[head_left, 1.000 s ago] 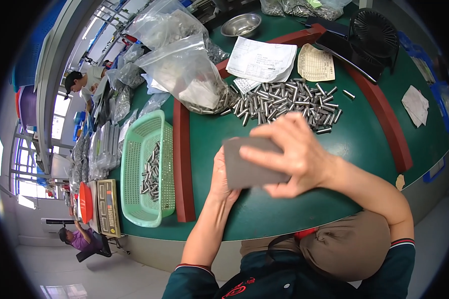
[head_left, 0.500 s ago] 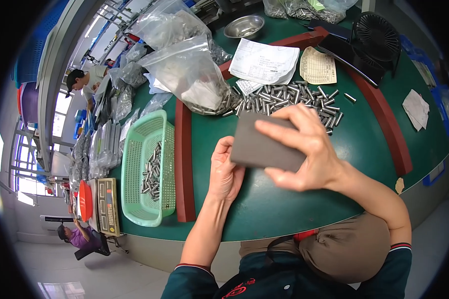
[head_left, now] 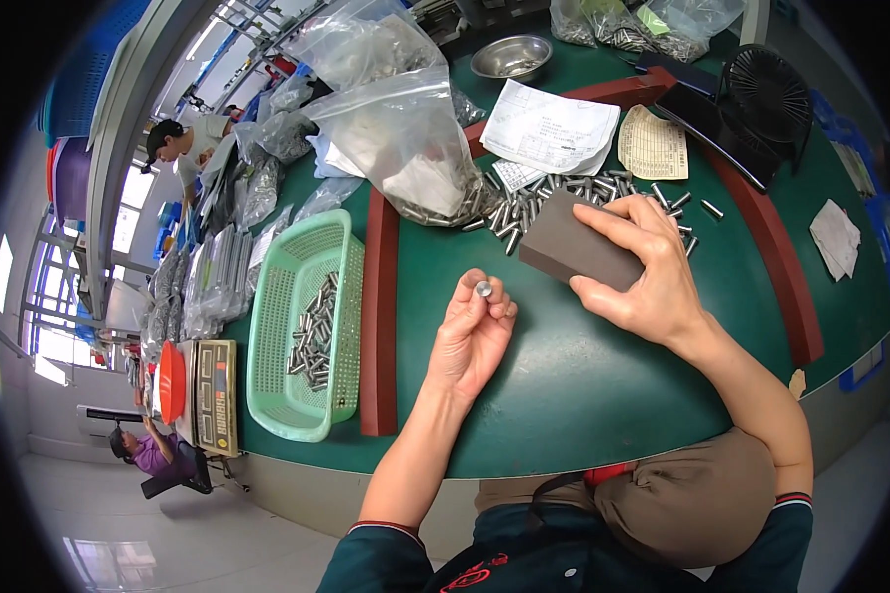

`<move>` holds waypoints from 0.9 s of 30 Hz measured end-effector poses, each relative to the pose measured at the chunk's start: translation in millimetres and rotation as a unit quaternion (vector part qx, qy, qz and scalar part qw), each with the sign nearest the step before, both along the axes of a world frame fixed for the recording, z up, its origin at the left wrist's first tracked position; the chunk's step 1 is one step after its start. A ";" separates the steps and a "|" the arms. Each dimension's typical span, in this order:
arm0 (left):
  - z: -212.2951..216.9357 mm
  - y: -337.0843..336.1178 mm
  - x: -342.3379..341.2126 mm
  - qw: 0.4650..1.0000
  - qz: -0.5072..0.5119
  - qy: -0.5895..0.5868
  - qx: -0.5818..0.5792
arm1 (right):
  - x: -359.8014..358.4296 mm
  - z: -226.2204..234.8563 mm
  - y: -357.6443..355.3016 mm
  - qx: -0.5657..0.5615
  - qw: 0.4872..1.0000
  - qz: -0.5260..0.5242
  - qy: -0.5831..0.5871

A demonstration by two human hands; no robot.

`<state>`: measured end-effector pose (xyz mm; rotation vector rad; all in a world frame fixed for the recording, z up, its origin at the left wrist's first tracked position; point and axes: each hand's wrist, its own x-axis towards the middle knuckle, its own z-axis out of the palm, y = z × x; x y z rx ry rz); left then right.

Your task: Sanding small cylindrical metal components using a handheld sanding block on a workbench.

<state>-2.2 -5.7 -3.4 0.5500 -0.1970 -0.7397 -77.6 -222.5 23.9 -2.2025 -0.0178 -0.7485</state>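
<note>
Between the fingertips of my left hand (head_left: 472, 331) is a small metal pin (head_left: 484, 289), its round shiny end turned up. My right hand (head_left: 653, 272) grips a grey-brown rectangular block (head_left: 578, 244), perhaps an abrasive one, and holds it above the green table. Block and pin are apart. Behind the block lies a heap of loose metal pins (head_left: 524, 210), partly hidden by it and by my right hand. More pins (head_left: 313, 331) lie inside a light green plastic basket (head_left: 342, 371) to the left.
Dark red bars (head_left: 378, 326) border the work area on the table (head_left: 564, 395). Beyond the heap are a clear bag of pins (head_left: 405, 148), papers (head_left: 554, 124), a metal bowl (head_left: 511, 57) and a black fan (head_left: 764, 99). A scale (head_left: 214, 395) stands left; two other people are farther off.
The block has moved right, away from my left hand, uncovering the pin's end. The whole view has shifted slightly, with the table things now farther right.
</note>
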 end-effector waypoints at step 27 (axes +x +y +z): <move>-51.5 22.8 12.4 0.892 0.051 -0.345 0.288 | -12.7 22.2 33.5 -0.114 0.948 0.228 -0.190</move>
